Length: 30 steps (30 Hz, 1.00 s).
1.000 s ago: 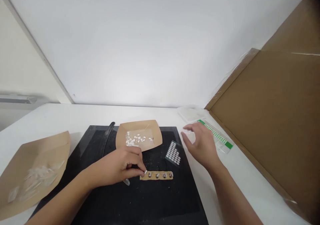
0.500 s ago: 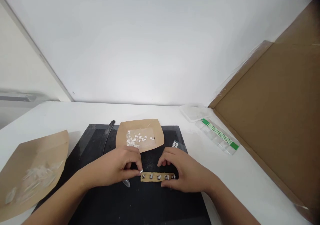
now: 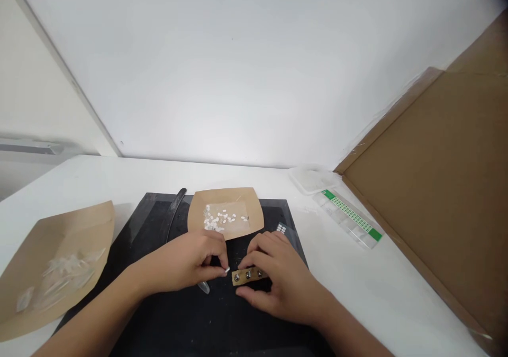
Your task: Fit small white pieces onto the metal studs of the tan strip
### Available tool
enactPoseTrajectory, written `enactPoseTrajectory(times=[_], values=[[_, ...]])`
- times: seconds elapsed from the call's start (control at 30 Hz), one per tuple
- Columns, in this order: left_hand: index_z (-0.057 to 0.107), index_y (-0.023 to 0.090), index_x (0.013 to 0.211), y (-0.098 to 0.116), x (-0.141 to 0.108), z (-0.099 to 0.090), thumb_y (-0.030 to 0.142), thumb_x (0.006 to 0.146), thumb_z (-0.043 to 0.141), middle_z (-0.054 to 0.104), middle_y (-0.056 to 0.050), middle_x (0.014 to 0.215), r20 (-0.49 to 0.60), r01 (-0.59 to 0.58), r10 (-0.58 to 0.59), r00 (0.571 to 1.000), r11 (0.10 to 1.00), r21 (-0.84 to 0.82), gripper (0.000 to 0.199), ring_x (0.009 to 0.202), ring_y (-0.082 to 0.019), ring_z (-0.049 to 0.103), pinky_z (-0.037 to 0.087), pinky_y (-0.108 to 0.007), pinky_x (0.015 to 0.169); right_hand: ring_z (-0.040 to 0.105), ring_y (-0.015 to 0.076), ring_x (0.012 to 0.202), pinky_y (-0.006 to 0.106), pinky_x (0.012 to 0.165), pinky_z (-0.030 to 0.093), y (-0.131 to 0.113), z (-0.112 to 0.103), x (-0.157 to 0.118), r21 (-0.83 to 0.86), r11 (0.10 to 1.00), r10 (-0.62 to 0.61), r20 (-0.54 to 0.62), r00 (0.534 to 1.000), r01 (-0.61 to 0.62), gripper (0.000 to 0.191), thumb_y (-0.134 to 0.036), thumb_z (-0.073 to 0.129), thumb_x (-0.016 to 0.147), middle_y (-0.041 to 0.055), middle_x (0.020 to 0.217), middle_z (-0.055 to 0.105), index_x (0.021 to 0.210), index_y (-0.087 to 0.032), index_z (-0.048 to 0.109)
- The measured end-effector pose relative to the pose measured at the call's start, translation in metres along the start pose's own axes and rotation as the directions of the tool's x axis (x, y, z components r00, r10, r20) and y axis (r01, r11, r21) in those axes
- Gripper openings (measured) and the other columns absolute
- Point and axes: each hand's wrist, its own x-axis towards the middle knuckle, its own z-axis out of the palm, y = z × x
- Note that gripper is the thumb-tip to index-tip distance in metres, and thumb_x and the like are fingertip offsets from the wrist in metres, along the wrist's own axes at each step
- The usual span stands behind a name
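Tan studded strip (image 3: pixel 242 277) lies at lower centre in the head view, long axis roughly left to right, just right of the small white piece (image 3: pixel 227 269) pinched by the left hand (image 3: pixel 201 255), while the nearer right hand (image 3: pixel 284 282) straddles its right part, whether clamped on it I cannot tell.

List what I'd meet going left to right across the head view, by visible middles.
Left paper tray, dark curved handle, left hand, small pale piece it pinches, brown strip with round metal parts, right hand, green-ended clear sheet, cardboard panel.
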Motion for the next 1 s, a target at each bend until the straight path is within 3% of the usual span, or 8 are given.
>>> enactPoseTrajectory(times=[0.23, 0.37, 0.5, 0.6, 0.73, 0.83, 1.0], values=[[0.077, 0.022, 0.095, 0.001, -0.002, 0.000, 0.017, 0.094, 0.074, 0.072, -0.001, 0.095, -0.042, -0.038, 0.039, 0.998, 0.999, 0.026, 0.006, 0.088, -0.016, 0.067, 0.048, -0.024, 0.074, 0.060, 0.0163, 0.083, 0.036, 0.079, 0.032, 0.000, 0.023, 0.006, -0.097, 0.993, -0.075, -0.067, 0.995, 0.068, 0.011, -0.027, 0.080, 0.095, -0.0027, 0.091, 0.068, 0.090, -0.024, 0.071], [0.077, 0.022, 0.094, 0.001, -0.002, 0.000, 0.012, 0.093, 0.073, 0.072, -0.001, 0.095, -0.048, -0.034, 0.035, 0.998, 0.999, 0.039, 0.010, 0.086, -0.015, 0.067, 0.047, -0.023, 0.071, 0.063, 0.0163, 0.088, 0.037, 0.085, 0.034, 0.004, 0.023, 0.007, -0.120, 0.985, -0.138, -0.091, 0.986, 0.127, 0.011, -0.019, 0.074, 0.098, -0.0036, 0.094, 0.074, 0.090, -0.023, 0.068], [0.077, 0.022, 0.095, -0.001, -0.002, 0.001, 0.016, 0.094, 0.073, 0.071, -0.001, 0.095, -0.063, -0.034, 0.036, 0.997, 0.999, 0.035, 0.007, 0.086, -0.015, 0.067, 0.048, -0.023, 0.071, 0.066, 0.0204, 0.101, 0.041, 0.096, 0.036, 0.000, 0.022, 0.008, -0.087, 0.980, -0.193, -0.149, 0.970, 0.181, 0.011, -0.026, 0.078, 0.098, -0.0048, 0.090, 0.078, 0.092, -0.025, 0.069], [0.077, 0.021, 0.096, -0.002, -0.001, 0.002, 0.021, 0.097, 0.073, 0.072, -0.002, 0.094, -0.074, -0.066, 0.068, 0.995, 0.997, 0.030, 0.005, 0.087, -0.016, 0.068, 0.049, -0.024, 0.072, 0.067, 0.0209, 0.101, 0.041, 0.096, 0.041, -0.004, 0.014, 0.008, 0.001, 0.985, -0.169, -0.207, 0.964, 0.173, 0.011, -0.025, 0.077, 0.099, -0.0035, 0.090, 0.078, 0.092, -0.025, 0.069], [0.078, 0.021, 0.098, -0.002, 0.002, 0.006, 0.019, 0.097, 0.071, 0.072, -0.003, 0.096, -0.090, -0.102, 0.103, 0.991, 0.995, 0.023, 0.008, 0.088, -0.017, 0.068, 0.052, -0.026, 0.075, 0.069, 0.0227, 0.094, 0.038, 0.086, 0.052, 0.009, -0.010, 0.003, 0.098, 0.995, -0.008, -0.281, 0.960, 0.037, 0.011, -0.029, 0.069, 0.103, 0.0033, 0.095, 0.077, 0.092, -0.025, 0.070], [0.080, 0.022, 0.098, 0.000, 0.005, 0.011, 0.017, 0.095, 0.073, 0.070, -0.004, 0.099, -0.086, -0.072, 0.071, 0.994, 0.997, -0.011, 0.009, 0.086, -0.016, 0.067, 0.051, -0.024, 0.070, 0.068, 0.0253, 0.089, 0.039, 0.078, 0.053, 0.036, -0.032, -0.003, -0.025, 0.985, 0.154, -0.343, 0.927, -0.173, 0.019, -0.038, 0.066, 0.104, 0.0063, 0.093, 0.075, 0.091, -0.025, 0.071], [0.081, 0.022, 0.098, 0.003, 0.009, 0.021, 0.017, 0.094, 0.074, 0.066, -0.003, 0.096, -0.071, -0.056, 0.055, 0.996, 0.998, -0.004, 0.010, 0.083, -0.016, 0.064, 0.049, -0.024, 0.070, 0.067, 0.0224, 0.073, 0.035, 0.067, 0.050, 0.086, -0.046, -0.007, -0.131, 0.917, 0.341, -0.227, 0.912, -0.376, 0.027, -0.047, 0.067, 0.101, 0.0033, 0.080, 0.073, 0.086, -0.025, 0.074]])
